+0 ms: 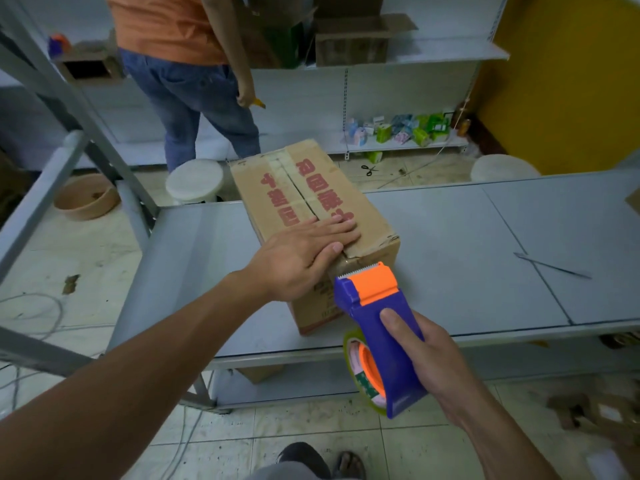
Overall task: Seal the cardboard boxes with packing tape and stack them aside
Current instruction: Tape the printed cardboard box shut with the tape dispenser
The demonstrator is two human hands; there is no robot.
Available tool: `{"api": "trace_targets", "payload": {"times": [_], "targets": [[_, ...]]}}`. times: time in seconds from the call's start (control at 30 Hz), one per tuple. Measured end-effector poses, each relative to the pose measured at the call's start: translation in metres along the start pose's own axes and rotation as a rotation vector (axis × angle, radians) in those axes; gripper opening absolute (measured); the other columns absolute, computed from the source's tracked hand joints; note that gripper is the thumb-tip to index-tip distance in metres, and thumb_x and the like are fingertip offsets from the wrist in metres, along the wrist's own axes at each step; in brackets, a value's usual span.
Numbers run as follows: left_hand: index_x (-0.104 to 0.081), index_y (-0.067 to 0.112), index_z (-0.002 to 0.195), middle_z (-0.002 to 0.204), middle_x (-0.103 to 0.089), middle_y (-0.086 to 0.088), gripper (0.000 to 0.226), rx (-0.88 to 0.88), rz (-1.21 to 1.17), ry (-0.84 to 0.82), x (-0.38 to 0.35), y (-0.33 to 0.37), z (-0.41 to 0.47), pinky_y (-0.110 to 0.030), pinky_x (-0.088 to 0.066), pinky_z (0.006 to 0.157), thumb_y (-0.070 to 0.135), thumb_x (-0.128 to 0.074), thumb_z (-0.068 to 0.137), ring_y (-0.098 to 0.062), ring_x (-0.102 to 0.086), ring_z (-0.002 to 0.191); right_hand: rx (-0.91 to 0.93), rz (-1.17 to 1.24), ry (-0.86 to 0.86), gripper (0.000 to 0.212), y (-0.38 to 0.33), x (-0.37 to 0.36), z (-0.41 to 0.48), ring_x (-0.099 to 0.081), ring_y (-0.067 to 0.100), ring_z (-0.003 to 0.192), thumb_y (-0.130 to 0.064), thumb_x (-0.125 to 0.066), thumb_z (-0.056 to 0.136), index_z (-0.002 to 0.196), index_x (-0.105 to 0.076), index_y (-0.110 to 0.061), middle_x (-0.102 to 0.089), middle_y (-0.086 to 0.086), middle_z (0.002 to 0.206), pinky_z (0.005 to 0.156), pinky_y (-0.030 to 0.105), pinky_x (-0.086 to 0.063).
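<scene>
We are looking down at our 2 forearms, both showing bare from the frame's lower edge up to the left hand point(304, 251) and the right hand point(426, 351), the thumbnails looking short and plain. Below them we are wearing grey trousers point(277, 474) and dark footwear point(303, 455), 1 piece looking like an open sandal point(349, 464).

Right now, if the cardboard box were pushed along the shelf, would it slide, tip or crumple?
The cardboard box would likely slide on the smooth shelf. Its long flat base suggests no tipping. Creased near corner may dent.
</scene>
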State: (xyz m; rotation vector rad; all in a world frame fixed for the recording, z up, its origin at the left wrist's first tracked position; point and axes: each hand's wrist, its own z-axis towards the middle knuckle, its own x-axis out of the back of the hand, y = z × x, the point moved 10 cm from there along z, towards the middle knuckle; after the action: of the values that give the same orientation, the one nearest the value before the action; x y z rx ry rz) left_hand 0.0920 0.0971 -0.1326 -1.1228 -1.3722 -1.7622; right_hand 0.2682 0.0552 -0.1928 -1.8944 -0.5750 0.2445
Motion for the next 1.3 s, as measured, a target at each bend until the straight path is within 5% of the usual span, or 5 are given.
{"api": "trace_targets", "payload": {"times": [0.3,0.57,0.97,1.3], "targets": [[-0.041,0.029,0.147,0.154,-0.036,0.012,0.052,-0.025,0.0,-0.005,0.002,0.0,0.002,-0.034,-0.016,0.121,0.04,-0.02,0.101,-0.003,-0.023,0.145,-0.022,-0.117,0.098,0.04,0.001,-0.003,-0.021,-0.07,0.012,0.068,-0.061,-0.053,0.076,0.093,-0.068,-0.028,-0.074,-0.005,0.08,0.066,0.03,-0.049],[-0.043,0.028,0.146,0.153,-0.037,0.012,0.054,-0.072,-0.004,0.022,0.002,-0.001,0.002,-0.021,-0.009,0.117,0.04,-0.019,0.1,-0.003,-0.024,0.145,-0.058,-0.188,0.219,0.035,-0.002,-0.002,-0.046,-0.068,0.005,0.064,-0.054,-0.052,0.086,0.088,-0.067,-0.024,-0.074,-0.009,0.077,0.061,0.022,-0.044],[-0.044,0.03,0.145,0.153,-0.038,0.014,0.053,-0.058,0.008,0.013,0.0,-0.002,0.004,-0.032,-0.016,0.121,0.041,-0.019,0.1,-0.003,-0.026,0.144,-0.165,-0.374,0.176,0.038,0.01,0.009,-0.054,-0.065,0.0,0.06,-0.063,-0.05,0.085,0.08,-0.064,-0.027,-0.071,-0.015,0.073,0.061,0.025,-0.042],[-0.045,0.028,0.146,0.153,-0.039,0.013,0.052,-0.052,0.017,0.018,0.001,0.001,0.003,-0.035,-0.018,0.121,0.04,-0.021,0.101,-0.003,-0.027,0.144,-0.224,-0.48,0.05,0.058,0.006,0.005,-0.006,-0.071,0.019,0.073,-0.07,-0.05,0.083,0.085,-0.072,-0.017,-0.075,-0.001,0.077,0.077,0.037,-0.055]]}}
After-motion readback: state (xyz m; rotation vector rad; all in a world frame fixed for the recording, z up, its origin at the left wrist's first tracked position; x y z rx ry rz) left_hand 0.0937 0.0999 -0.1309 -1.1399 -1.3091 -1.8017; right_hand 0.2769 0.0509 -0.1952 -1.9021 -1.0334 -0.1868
